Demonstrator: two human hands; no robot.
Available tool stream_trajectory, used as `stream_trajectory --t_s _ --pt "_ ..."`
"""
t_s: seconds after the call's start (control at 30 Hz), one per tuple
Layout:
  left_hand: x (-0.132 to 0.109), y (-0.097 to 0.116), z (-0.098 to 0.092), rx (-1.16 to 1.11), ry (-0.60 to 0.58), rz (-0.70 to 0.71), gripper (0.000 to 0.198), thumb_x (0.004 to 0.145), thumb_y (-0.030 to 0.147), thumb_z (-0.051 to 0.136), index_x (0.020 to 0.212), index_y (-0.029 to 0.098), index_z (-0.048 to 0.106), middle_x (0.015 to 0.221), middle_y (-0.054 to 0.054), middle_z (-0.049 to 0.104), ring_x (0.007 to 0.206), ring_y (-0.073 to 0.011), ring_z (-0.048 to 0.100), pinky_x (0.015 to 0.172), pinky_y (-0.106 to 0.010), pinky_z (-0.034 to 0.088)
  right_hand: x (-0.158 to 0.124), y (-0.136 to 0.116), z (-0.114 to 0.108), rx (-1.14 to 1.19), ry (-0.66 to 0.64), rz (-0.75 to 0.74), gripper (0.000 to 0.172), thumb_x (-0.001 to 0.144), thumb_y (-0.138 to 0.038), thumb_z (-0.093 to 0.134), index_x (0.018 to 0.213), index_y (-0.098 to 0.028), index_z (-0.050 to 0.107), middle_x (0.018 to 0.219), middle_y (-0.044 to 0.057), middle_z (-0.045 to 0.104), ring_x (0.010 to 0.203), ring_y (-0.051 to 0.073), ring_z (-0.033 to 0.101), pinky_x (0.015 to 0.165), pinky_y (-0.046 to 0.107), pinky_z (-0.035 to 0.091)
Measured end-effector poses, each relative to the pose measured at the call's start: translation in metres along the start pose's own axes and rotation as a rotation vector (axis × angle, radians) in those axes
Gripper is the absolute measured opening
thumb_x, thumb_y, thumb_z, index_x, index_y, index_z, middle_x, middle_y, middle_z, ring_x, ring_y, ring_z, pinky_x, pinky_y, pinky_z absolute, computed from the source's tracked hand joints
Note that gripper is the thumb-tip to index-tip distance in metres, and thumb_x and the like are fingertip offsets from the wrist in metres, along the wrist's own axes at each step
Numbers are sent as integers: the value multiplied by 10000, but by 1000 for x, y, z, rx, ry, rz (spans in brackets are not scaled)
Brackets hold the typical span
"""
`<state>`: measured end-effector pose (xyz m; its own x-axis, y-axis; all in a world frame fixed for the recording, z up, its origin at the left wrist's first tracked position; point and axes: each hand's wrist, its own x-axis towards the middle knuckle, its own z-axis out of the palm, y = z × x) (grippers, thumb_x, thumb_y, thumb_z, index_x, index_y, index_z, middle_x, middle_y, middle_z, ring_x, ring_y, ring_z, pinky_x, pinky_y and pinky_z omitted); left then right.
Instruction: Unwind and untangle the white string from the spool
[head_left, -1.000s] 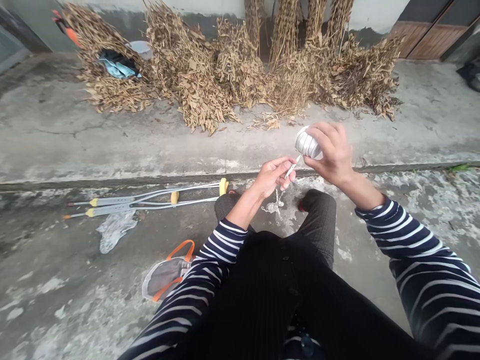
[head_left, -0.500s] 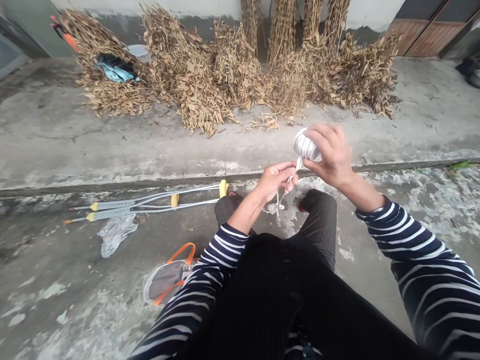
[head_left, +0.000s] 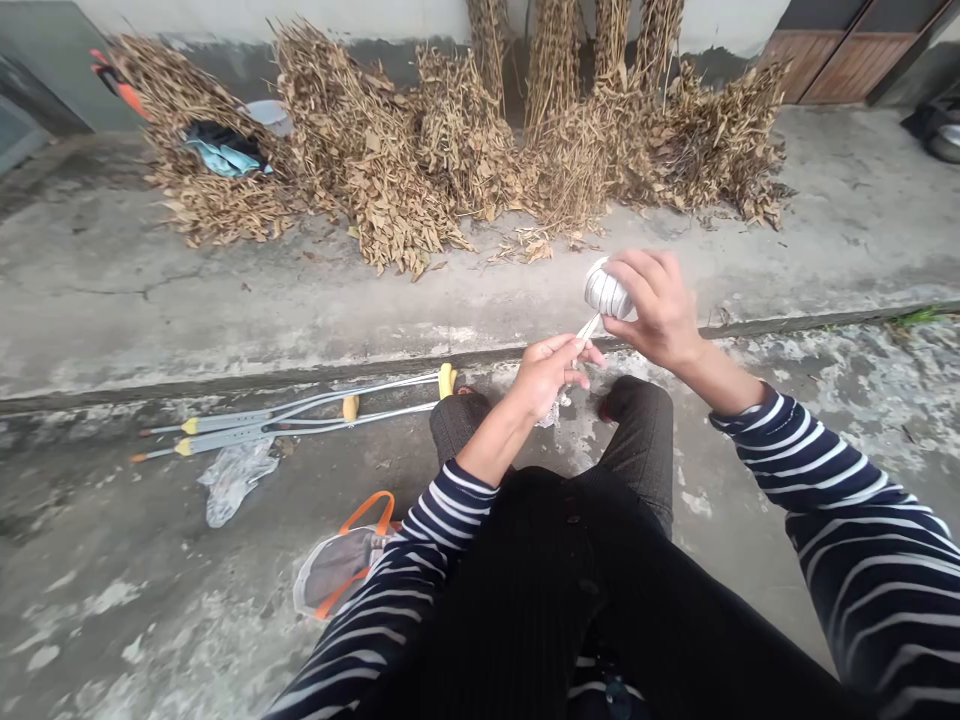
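My right hand is wrapped round a white roll of wound ribbon or cord with thin dark lines across it. From the roll a short stretch of white ribbon runs down to my left hand. Thumb and forefinger of that hand pinch the ribbon, while its other fingers are loosely spread. Below the left hand, a pale tangled clump partly shows, hidden in part by the fingers; I cannot tell whether it hangs or lies on the ground.
Crutches lie on the ground at left, beside a crumpled clear plastic bag. A mesh bag with orange handles stands near my left sleeve. Dried plant bundles line the wall on a raised concrete ledge.
The ribbon between my hands now looks straighter. My left fingers have spread a little, and the hand now covers more of the pale clump. The view has shifted slightly.
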<state>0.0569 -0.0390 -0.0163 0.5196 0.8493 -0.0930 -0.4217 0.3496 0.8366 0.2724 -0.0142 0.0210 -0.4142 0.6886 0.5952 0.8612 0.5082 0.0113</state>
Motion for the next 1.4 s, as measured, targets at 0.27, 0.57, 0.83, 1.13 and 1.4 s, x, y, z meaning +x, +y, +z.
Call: stream_trajectory --t_s 0.27,0.57,0.83,1.13,1.4 --pt "-30 19 -2 -65 -37 -125 360 795 477 825 815 155 663 822 -95 752 839 -200 752 518 -208 503 -16 3 10 -86 -22 -126 612 1060 -560 447 1506 -155 560 1414 202 667 1317 374 593 925 504 612" --pt "-3 38 -8 -202 26 -146 178 948 279 669 833 144 661 769 -59 746 779 -155 759 532 -172 483 -17 -19 11 -19 -185 -49 493 1018 -408 553 1462 -199 595 1426 148 675 1341 366 556 906 467 597" --pt "-44 6 -18 -115 -30 -273 168 903 272 787 990 130 769 1301 -165 766 1225 -291 735 631 -209 599 -2 -2 6 -122 -241 39 542 949 -329 597 1476 -211 548 1483 142 641 1341 394 535 690 384 581" --pt "-28 -46 -48 316 315 -124 235 814 185 785 1047 154 795 1343 -129 737 1231 -270 682 731 -256 629 3 -9 -3 -98 -120 -55 544 984 -384 586 1505 -246 514 1460 135 642 1351 389 544 803 443 613" --pt "25 -24 -1 150 229 189 183 831 210 771 1002 161 733 1017 -80 765 975 -204 717 654 -227 557 7 -16 -2 -51 -123 -76 565 1011 -408 553 1547 -244 483 1500 143 611 1366 394 534 965 552 595"
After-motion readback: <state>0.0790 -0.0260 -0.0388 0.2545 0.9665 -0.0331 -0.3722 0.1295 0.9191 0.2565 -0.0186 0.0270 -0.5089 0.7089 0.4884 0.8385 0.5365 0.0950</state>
